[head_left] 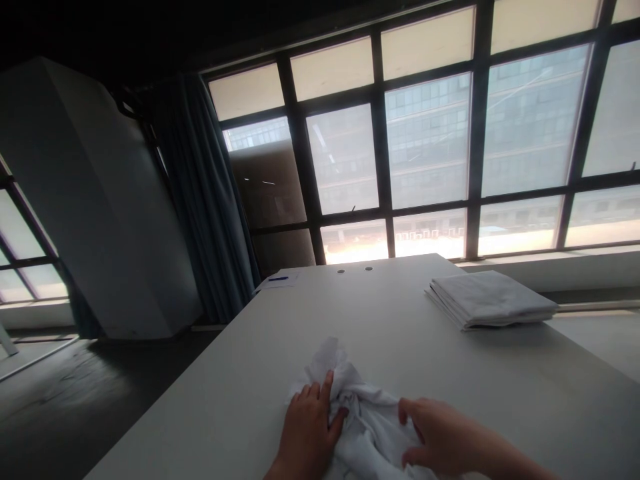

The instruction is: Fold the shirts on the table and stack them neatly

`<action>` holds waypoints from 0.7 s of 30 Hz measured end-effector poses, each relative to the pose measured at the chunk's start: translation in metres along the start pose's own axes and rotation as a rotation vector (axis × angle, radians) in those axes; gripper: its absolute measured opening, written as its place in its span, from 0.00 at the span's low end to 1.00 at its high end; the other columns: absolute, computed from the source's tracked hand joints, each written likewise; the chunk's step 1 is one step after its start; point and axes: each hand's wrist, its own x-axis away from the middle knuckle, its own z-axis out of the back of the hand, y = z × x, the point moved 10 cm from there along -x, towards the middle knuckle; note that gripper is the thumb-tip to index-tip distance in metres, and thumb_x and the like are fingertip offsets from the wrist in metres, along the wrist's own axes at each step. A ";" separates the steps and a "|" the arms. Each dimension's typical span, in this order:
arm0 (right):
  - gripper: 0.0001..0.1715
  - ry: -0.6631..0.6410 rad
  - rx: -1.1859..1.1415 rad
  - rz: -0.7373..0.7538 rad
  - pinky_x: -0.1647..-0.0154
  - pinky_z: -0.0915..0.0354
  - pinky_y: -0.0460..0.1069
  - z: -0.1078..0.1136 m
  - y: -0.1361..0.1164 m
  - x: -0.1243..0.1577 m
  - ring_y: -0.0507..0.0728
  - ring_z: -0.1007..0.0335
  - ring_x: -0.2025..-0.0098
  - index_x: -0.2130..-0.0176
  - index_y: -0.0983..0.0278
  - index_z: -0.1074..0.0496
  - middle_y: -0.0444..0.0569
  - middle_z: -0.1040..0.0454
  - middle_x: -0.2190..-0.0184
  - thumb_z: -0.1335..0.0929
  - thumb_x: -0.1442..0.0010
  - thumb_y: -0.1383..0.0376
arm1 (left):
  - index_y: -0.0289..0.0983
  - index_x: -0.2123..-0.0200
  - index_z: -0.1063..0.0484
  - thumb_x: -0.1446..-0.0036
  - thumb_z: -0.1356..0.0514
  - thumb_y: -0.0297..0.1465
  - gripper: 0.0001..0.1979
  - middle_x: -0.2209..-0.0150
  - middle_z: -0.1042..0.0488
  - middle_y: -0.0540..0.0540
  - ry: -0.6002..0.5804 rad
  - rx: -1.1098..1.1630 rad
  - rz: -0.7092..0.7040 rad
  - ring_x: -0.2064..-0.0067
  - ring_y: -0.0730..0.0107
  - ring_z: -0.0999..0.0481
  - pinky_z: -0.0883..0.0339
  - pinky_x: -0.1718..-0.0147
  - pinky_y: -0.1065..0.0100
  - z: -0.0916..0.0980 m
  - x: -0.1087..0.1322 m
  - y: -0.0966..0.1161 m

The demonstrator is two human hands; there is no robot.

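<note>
A crumpled white cloth (373,427) lies bunched on the white table at the near edge of the view, with twisted folds in its middle. My left hand (310,427) rests on its left side, gripping the fabric with bent fingers while the thumb points toward the folds. On the other side, my right hand (435,433) comes in from the right, just over the cloth's edge. Its thumb and forefinger are apart in a curved shape, and nothing shows between them. The cloth's lower part runs out of view at the bottom.
A neat stack of folded white cloths (493,299) sits on the right side of the table (360,307). At the far left corner lies paper with a blue pen (278,278). Beyond are large windows (427,140), a blue curtain (210,193) and a pillar (100,200).
</note>
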 end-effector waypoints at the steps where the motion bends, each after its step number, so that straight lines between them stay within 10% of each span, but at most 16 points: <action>1: 0.21 0.005 0.036 -0.005 0.59 0.36 0.54 0.000 0.000 0.000 0.64 0.27 0.59 0.58 0.58 0.24 0.50 0.21 0.63 0.26 0.51 0.54 | 0.41 0.31 0.43 0.36 0.44 0.44 0.33 0.52 0.23 0.39 -0.007 0.003 -0.001 0.52 0.51 0.25 0.36 0.53 0.57 0.002 -0.001 -0.003; 6: 0.06 0.081 0.217 -0.017 0.60 0.37 0.52 0.011 0.013 -0.016 0.62 0.26 0.58 0.67 0.60 0.24 0.50 0.21 0.61 0.30 0.48 0.68 | 0.38 0.28 0.52 0.33 0.49 0.50 0.38 0.67 0.20 0.43 -0.076 0.148 -0.155 0.66 0.57 0.20 0.33 0.67 0.66 0.005 0.005 0.001; 12: 0.19 0.402 0.331 -0.151 0.51 0.35 0.54 0.059 0.066 -0.023 0.65 0.27 0.49 0.48 0.63 0.28 0.59 0.24 0.50 0.35 0.39 0.67 | 0.44 0.47 0.26 0.31 0.49 0.38 0.16 0.66 0.20 0.45 0.102 0.332 -0.291 0.65 0.63 0.20 0.28 0.62 0.66 0.020 0.015 0.003; 17: 0.31 0.244 0.160 -0.101 0.42 0.38 0.56 0.052 0.101 -0.022 0.67 0.31 0.42 0.43 0.66 0.30 0.63 0.27 0.43 0.31 0.43 0.56 | 0.42 0.35 0.37 0.40 0.38 0.39 0.30 0.38 0.31 0.37 0.147 0.306 -0.411 0.38 0.52 0.32 0.36 0.40 0.54 0.026 0.010 0.010; 21: 0.23 0.078 0.138 -0.030 0.50 0.34 0.54 0.044 0.106 -0.019 0.65 0.25 0.50 0.51 0.64 0.25 0.58 0.21 0.52 0.32 0.47 0.63 | 0.43 0.41 0.32 0.44 0.36 0.36 0.26 0.49 0.24 0.42 0.025 0.291 -0.365 0.47 0.55 0.26 0.34 0.44 0.56 0.012 0.004 0.014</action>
